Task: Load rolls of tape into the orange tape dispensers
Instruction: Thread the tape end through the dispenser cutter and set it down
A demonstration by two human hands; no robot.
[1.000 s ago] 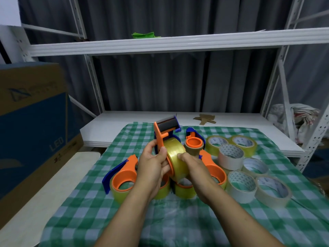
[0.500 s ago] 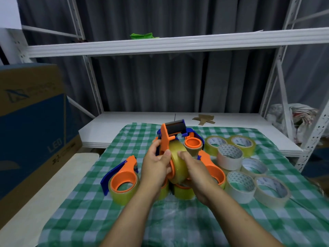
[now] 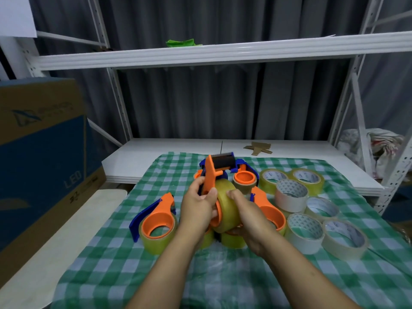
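Right now the yellowish tape roll (image 3: 227, 208) sits on the orange dispenser (image 3: 211, 175) that you hold up over the middle of the green checked cloth (image 3: 223, 275), above the other dispensers lying there. Your left hand (image 3: 198, 210) is closed around the dispenser's orange frame, thumb pressed against its flat side, with the dark roller (image 3: 224, 162) at the top pointing away from you. Your right hand (image 3: 249, 217) wraps the roll from the right and underneath, fingers curled against its outer face.

Just left of your hands, a loaded dispenser (image 3: 156, 221) with a blue blade guard lies on the cloth. Another loaded dispenser (image 3: 270, 212) lies close behind your right wrist, partly hidden. Beyond the held one, an orange hub (image 3: 244, 177) sits in a brown core, beside blue dispenser parts.

Loose rolls are grouped on the right of the cloth: two yellow ones (image 3: 307, 179) at the back, white and clear ones (image 3: 292, 194) nearer you. A large cardboard box (image 3: 42, 152) stands at the left, and white metal shelving (image 3: 223, 52) runs behind.
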